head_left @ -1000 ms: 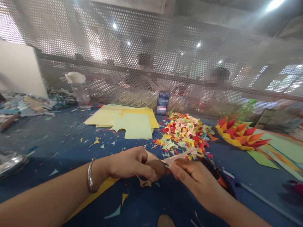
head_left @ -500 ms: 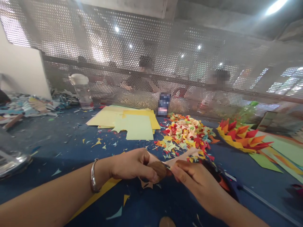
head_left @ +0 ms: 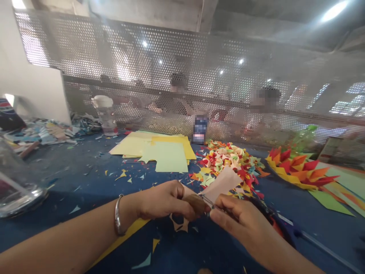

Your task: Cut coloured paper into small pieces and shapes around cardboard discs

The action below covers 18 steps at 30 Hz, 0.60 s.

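Note:
My left hand (head_left: 169,201), with a silver bangle at the wrist, is closed on a pale pink sheet of paper (head_left: 224,182) and a brown rounded piece (head_left: 195,204) held against it. A cut edge of curved points (head_left: 180,223) hangs below the fingers. My right hand (head_left: 235,217) grips small scissors (head_left: 208,200), whose metal blades meet the paper beside the brown piece; the handles are mostly covered by the fingers. Just beyond both hands lies a heap of small cut paper shapes (head_left: 228,156) in red, orange, yellow and cream.
Stacked yellow and pale green sheets (head_left: 171,156) lie on the blue table (head_left: 94,182). Beyond them stand a phone (head_left: 200,129) and a perforated screen (head_left: 159,49). A bottle (head_left: 105,114) is at left, a folded paper ring (head_left: 299,167) at right. A glue gun (head_left: 288,228) lies by my right arm.
The pink paper's free end has swung up and shows more of its face. My right hand has turned slightly, and more of the scissor blades shows. The whole view has shifted a little.

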Motion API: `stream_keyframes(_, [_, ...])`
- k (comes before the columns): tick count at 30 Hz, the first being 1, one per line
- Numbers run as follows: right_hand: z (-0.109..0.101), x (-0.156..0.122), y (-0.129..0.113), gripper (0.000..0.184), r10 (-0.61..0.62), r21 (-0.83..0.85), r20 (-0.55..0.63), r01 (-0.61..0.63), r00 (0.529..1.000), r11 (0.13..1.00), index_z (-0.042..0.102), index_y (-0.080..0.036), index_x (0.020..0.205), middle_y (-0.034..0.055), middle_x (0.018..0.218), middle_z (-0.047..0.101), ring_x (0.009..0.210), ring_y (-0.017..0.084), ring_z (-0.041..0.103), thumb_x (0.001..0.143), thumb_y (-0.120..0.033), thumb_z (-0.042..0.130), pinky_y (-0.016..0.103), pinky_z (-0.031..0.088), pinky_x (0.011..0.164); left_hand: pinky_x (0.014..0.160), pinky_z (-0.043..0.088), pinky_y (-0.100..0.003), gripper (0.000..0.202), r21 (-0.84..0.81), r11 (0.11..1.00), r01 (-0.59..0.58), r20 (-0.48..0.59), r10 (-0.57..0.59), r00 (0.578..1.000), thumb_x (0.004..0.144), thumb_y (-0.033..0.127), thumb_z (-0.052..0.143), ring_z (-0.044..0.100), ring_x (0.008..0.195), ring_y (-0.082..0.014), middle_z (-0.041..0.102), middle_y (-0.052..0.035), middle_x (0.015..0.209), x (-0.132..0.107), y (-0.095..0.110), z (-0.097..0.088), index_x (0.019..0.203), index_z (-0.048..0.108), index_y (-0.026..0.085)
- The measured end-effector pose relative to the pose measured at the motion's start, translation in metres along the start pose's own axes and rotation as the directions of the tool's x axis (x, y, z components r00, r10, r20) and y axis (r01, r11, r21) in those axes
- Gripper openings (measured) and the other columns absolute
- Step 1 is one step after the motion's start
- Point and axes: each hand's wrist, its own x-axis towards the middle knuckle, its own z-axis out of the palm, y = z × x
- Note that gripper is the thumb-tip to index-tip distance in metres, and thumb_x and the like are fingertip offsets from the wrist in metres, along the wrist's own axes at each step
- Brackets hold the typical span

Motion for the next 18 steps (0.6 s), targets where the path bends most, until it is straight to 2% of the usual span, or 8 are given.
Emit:
stream_keyframes(3, [0.004,0.001,0.003,0.038,0.006,0.022,-0.012,-0.006,1.0,1.0,0.045,-0.021,0.071,-0.0058,0.064,0.036,0.059,0.012,0.035,0.085,-0.053,0.058,0.023,0.029,0.052,0.078,0.042,-0.026,0.025,-0.012,1.0,-0.024,0.048,0.025,0.999,0.071,0.016,0.062,0.054,0.079,-0.0136,0.065,0.0005,0.086,0.0,-0.003,0.0,0.093,0.074,0.019])
stream_keyframes(8, [0.01,0.002,0.004,0.026,-0.007,0.089,-0.08,0.015,0.997,0.996,0.057,-0.02,0.089,-0.0036,0.071,0.052,0.061,0.013,0.047,0.086,-0.046,0.059,0.022,0.038,0.055,0.06,0.04,-0.022,0.008,0.021,0.997,0.076,0.027,-0.076,0.997,0.07,0.024,0.066,0.047,0.06,-0.01,0.056,0.0026,0.066,0.001,-0.008,0.0,0.071,0.067,0.016])
stream_keyframes(10, [0.012,0.001,0.003,0.022,-0.05,0.075,-0.097,0.057,0.994,0.996,0.058,-0.021,0.086,-0.0041,0.069,0.052,0.06,0.013,0.047,0.087,-0.042,0.058,0.022,0.039,0.055,0.058,0.039,-0.021,0.009,0.028,0.996,0.089,0.044,-0.09,0.995,0.07,0.024,0.066,0.046,0.059,-0.0096,0.055,0.0028,0.065,0.002,-0.009,0.001,0.07,0.065,0.016])
stream_keyframes(13, [0.014,0.001,0.001,0.021,-0.083,0.055,-0.135,0.091,0.987,0.994,0.057,-0.02,0.08,-0.0046,0.065,0.049,0.058,0.012,0.044,0.088,-0.039,0.056,0.021,0.038,0.054,0.058,0.039,-0.021,0.007,0.072,0.997,0.04,0.041,-0.043,0.998,0.072,0.022,0.064,0.045,0.059,-0.0093,0.053,0.0035,0.065,0.002,-0.009,0.005,0.071,0.064,0.016])
stream_keyframes(15, [0.014,0.001,0.0,0.02,-0.07,0.062,-0.176,0.082,0.982,0.995,0.057,-0.02,0.079,-0.0048,0.064,0.048,0.057,0.012,0.044,0.087,-0.038,0.058,0.021,0.039,0.053,0.06,0.039,-0.021,0.008,0.121,0.992,-0.017,-0.026,0.02,0.999,0.074,0.023,0.063,0.045,0.061,-0.0097,0.052,0.0038,0.065,0.002,-0.008,0.009,0.072,0.065,0.016])
stream_keyframes(17, [0.013,0.001,-0.001,0.019,-0.045,0.091,-0.215,0.066,0.975,0.994,0.058,-0.02,0.081,-0.0046,0.065,0.049,0.058,0.012,0.045,0.086,-0.038,0.059,0.021,0.04,0.054,0.062,0.04,-0.022,0.013,0.208,0.977,-0.041,-0.175,0.079,0.981,0.076,0.028,0.065,0.047,0.065,-0.0111,0.052,0.0031,0.066,0.001,-0.008,0.015,0.073,0.066,0.016])
stream_keyframes(18, [0.012,0.001,-0.001,0.019,-0.033,0.112,-0.23,0.061,0.973,0.992,0.058,-0.02,0.082,-0.0044,0.065,0.049,0.058,0.012,0.045,0.086,-0.038,0.059,0.021,0.041,0.055,0.063,0.041,-0.023,0.016,0.257,0.966,-0.04,-0.266,0.111,0.958,0.076,0.031,0.066,0.048,0.067,-0.0122,0.054,0.0022,0.067,0.001,-0.008,0.018,0.073,0.067,0.016])
